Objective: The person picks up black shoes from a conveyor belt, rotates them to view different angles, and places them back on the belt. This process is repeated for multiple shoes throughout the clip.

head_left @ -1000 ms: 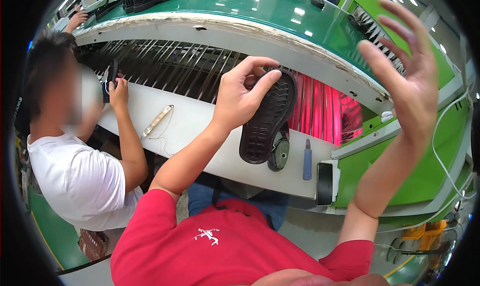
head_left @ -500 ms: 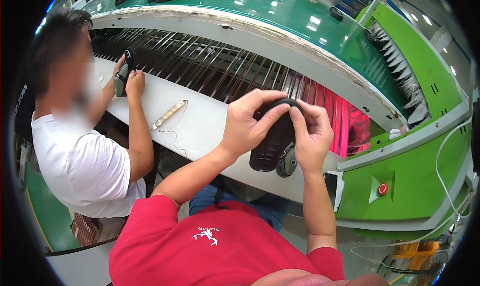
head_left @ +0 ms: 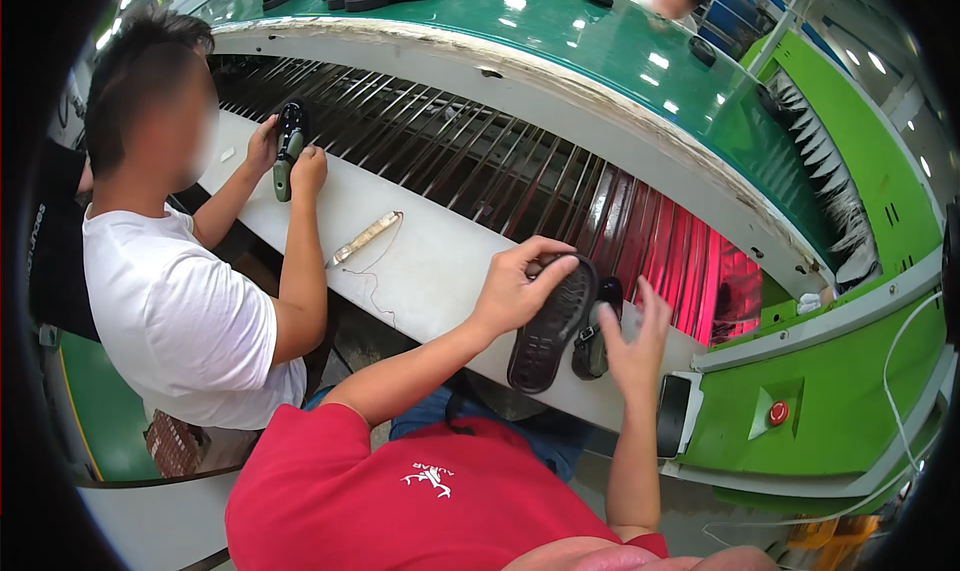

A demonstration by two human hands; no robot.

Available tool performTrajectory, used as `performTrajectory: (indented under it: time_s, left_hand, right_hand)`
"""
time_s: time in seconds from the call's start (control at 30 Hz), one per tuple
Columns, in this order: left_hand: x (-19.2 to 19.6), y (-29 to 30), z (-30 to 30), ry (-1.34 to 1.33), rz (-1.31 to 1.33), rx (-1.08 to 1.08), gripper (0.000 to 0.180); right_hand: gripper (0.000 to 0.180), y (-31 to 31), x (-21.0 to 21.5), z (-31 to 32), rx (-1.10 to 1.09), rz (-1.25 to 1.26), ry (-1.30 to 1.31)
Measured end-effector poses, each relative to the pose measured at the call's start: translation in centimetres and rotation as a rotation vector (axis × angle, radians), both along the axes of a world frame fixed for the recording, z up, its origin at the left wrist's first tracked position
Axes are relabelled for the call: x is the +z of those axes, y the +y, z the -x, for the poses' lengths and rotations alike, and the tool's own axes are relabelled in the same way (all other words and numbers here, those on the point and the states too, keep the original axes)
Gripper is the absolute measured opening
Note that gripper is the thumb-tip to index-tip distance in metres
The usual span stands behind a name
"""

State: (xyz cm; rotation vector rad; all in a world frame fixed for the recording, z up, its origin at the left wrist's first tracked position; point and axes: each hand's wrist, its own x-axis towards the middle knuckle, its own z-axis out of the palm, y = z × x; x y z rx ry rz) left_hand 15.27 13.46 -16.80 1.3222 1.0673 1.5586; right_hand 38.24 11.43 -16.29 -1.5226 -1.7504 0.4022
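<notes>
My left hand (head_left: 522, 289) pinches a dark shoe sole (head_left: 545, 339) at its upper end, thumb over the rim. The sole hangs tilted above the white bench, its patterned face toward me. My right hand (head_left: 636, 339) is off the sole, fingers apart and holding nothing. Between that hand and the sole is a shiny black shoe with a grey-green part (head_left: 591, 353), apparently on the bench; the sole and my fingers partly hide it.
At left, a co-worker in white holds a black-and-green shoe (head_left: 288, 149). A wrapped stick-like tool with a thread (head_left: 365, 238) lies on the white bench (head_left: 440, 261). Beyond run metal rollers (head_left: 480, 151), lit red at right. A green machine (head_left: 760, 421) has a red button (head_left: 778, 412).
My right hand has let go of the sole and moved down and away, its fingers opening. My left hand keeps the sole, which now shows its patterned face. The co-worker's shoe has turned.
</notes>
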Motion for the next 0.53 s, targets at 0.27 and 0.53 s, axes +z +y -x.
performTrajectory:
  time_s: [0.27, 0.53]
  left_hand:
    - [-4.5, 1.5, 1.3, 0.099, 0.089, 0.053, 0.032]
    - [-3.1, 2.0, 1.2, 0.098, 0.02, 0.035, 0.037]
  right_hand:
    - [0.07, -1.8, -5.5, -0.3, -0.004, 0.215, 0.128]
    - [0.071, -2.0, -6.4, -0.7, 0.009, 0.208, 0.251]
